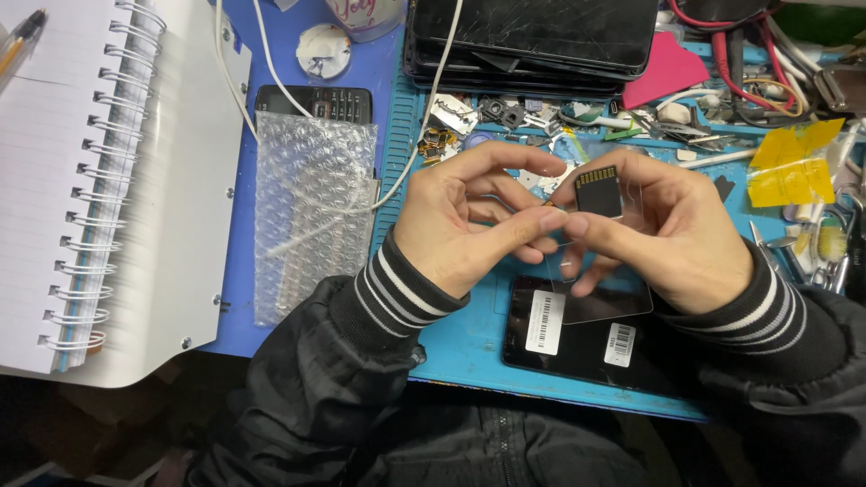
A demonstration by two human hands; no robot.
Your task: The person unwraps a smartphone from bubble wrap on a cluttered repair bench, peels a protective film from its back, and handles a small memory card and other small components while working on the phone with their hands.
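- Black jacket sleeves with striped cuffs fill the near edge of the worktop (451, 356), one rising from each side toward the middle of the blue mat.
- Just beyond the cuffs, a dark phone (577, 347) lies flat at the mat's near edge, with two white barcode stickers on it.
- Left hand (460, 221) and right hand (667, 230) meet above the phone, fingertips touching.
- Right hand's grip is closed on a small black card (599, 190): fingers behind it, thumb across its lower edge. The card stands upright, gold contacts at the top, long axis pointing toward the far edge.
- Left hand's grip is nearly closed; thumb and forefinger pinch at something tiny and orange-tipped, touching the card's lower left corner. What it is cannot be told.
- The card thus sits just right of the left fingertips, inside the right hand, so the right hand is the nearer one.
- A clear plastic sheet (622, 302) hangs beneath the hands, over the phone.
- Toward the left edge lie a bubble-wrap bag (311, 212) and a spiral notebook (54, 189).
- Along the far edge sit stacked dark panels (532, 36), loose small parts, cables and a yellow tape piece (794, 162).
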